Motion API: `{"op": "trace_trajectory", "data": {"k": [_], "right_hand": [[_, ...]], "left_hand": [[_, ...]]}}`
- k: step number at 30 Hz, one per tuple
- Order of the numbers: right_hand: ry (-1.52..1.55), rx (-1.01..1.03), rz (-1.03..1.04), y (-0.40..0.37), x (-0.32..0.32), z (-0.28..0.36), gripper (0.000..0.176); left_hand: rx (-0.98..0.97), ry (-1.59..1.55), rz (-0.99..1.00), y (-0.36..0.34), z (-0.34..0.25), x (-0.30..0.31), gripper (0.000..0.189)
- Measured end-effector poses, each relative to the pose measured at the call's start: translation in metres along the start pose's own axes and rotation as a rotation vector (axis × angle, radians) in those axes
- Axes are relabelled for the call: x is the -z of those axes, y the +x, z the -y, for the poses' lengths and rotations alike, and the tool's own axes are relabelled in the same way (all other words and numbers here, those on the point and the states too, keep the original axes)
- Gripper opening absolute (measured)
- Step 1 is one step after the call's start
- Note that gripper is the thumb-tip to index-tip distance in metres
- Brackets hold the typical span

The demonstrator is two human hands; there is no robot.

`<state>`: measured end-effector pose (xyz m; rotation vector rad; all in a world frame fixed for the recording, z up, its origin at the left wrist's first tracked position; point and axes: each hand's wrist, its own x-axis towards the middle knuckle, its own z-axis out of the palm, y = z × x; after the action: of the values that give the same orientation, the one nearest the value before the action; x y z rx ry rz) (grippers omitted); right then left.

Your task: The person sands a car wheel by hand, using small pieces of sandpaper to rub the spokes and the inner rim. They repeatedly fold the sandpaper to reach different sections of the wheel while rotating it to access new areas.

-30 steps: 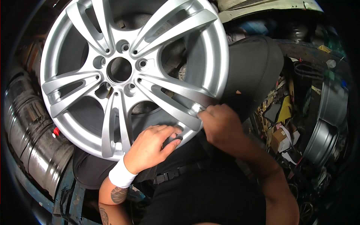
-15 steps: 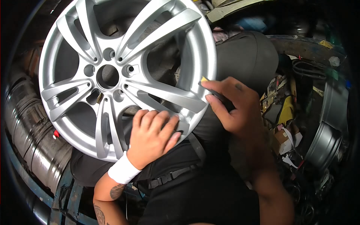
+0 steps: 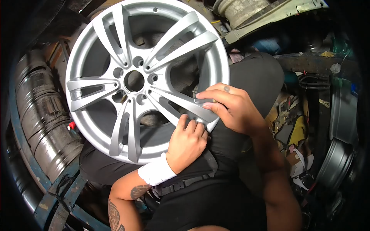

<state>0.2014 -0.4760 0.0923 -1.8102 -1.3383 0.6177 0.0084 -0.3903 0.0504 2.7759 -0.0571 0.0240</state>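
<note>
A silver multi-spoke wheel rim point(image 3: 224, 57) rests across the person's lap, its face turned up toward the camera. My left hand point(image 3: 187, 142), with a white wristband point(image 3: 157, 169), lies at the rim's lower right edge, its fingers curled over the end of a spoke. At the same double spoke, on its upper side, my right hand point(image 3: 231, 106) pinches a small, thin dark piece point(image 3: 203, 101) between thumb and fingers. That piece is at the spoke's surface; its exact kind is too small to tell.
Dark glossy cylindrical rims point(image 3: 48, 119) stand stacked at the left beside a blue metal frame point(image 3: 29, 142). Another silver rim point(image 3: 336, 163) leans at the right, near papers and scraps point(image 3: 298, 163). A dusty rim point(image 3: 243, 11) lies at the top.
The wheel rim appears further right in the view. My left hand has shifted right along the rim, closer to my right hand. The right-hand fingers have moved from the outer lip onto the spoke.
</note>
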Motion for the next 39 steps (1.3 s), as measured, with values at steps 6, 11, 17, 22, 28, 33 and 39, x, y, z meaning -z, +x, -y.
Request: {"op": "trace_trajectory", "data": {"k": [6,11,17,22,28,33,39], "right_hand": [[0.0,0.146,0.104,0.056,-0.003,0.037,0.035],[0.24,0.253,0.285,0.128,-0.018,0.06,0.063],[0.136,0.091,0.125,0.165,-0.089,0.028,0.081],[0.207,-0.12,0.234,0.164,-0.091,0.018,0.078],[0.573,-0.178,0.252,0.166,-0.096,0.001,0.07],[0.764,-0.169,0.381,0.162,-0.082,0.003,0.035],[0.788,-0.063,0.234,0.158,-0.087,0.006,0.034]], "left_hand": [[-0.097,-0.806,-0.088,-0.013,0.036,0.013,0.02],[0.435,-1.408,-0.336,-0.027,0.137,0.072,0.041],[0.572,-1.801,-0.396,-0.022,0.168,0.091,0.062],[0.779,-1.713,-0.47,-0.051,0.172,0.073,0.039],[0.796,-1.868,-0.59,-0.046,0.179,0.082,0.026],[0.791,-1.971,-0.607,-0.046,0.186,0.074,0.024],[0.67,-2.09,-0.598,-0.051,0.184,0.069,0.021]]}}
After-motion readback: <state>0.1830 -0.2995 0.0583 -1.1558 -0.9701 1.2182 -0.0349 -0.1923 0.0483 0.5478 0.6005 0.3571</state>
